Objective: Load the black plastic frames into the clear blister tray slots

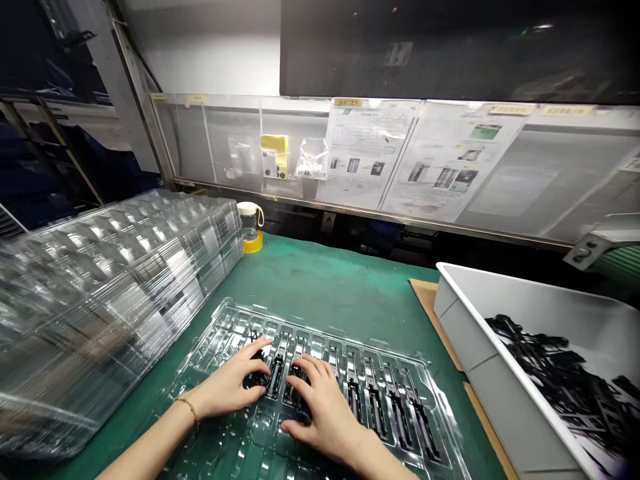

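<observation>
A clear plastic tray [320, 337] with narrow compartments lies on the green mat. Several long black parts [400, 420] sit in its upper row, from the middle to the right end. My left hand [235, 379], with a thin bracelet at the wrist, curls its fingers round a black part [256, 379] left of the filled slots. Just to the right, my right hand [323, 407] closes its fingers round another black part [294, 393] over a compartment. One black part [275, 377] rests in a slot between the hands. The lower compartments are partly hidden by my arms.
Stacked clear trays [150, 287] rise at the left. Behind them stands a jar with a white lid [249, 210]. A grey bin [493, 373] of black parts is at the right, beside cardboard [429, 300]. Paper sheets [370, 153] hang behind the green mat [320, 273].
</observation>
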Available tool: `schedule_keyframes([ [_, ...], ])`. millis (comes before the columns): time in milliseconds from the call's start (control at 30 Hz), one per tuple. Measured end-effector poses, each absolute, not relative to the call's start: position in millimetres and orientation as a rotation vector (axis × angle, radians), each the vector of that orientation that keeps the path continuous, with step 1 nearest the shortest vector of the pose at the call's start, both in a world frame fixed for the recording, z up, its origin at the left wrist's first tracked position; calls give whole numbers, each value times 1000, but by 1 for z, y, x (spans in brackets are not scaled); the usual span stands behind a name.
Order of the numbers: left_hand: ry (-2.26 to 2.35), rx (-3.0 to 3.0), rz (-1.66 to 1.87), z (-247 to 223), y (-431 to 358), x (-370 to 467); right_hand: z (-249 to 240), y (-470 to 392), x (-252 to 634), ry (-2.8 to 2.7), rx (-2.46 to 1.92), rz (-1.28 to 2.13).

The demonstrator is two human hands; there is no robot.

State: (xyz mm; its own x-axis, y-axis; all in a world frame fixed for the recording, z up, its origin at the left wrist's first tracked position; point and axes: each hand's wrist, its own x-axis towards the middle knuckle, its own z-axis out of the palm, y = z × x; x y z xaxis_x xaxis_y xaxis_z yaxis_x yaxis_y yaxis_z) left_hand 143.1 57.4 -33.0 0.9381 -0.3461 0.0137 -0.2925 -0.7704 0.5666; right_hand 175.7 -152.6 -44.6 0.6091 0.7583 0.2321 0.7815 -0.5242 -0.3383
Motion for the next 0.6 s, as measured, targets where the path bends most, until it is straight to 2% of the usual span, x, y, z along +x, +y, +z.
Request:
schedule_keyframes([
  [200,-471,2506,-67,-34,50,139,-47,-161,178,-1243,-2423,-160],
  [467,-483,2538,-91,-32,54,138,-36,-167,178,-1182,-2410,31],
  [600,-495,2541,-100,-31,53,133,-35,-176,158,-1168,-2331,-5],
])
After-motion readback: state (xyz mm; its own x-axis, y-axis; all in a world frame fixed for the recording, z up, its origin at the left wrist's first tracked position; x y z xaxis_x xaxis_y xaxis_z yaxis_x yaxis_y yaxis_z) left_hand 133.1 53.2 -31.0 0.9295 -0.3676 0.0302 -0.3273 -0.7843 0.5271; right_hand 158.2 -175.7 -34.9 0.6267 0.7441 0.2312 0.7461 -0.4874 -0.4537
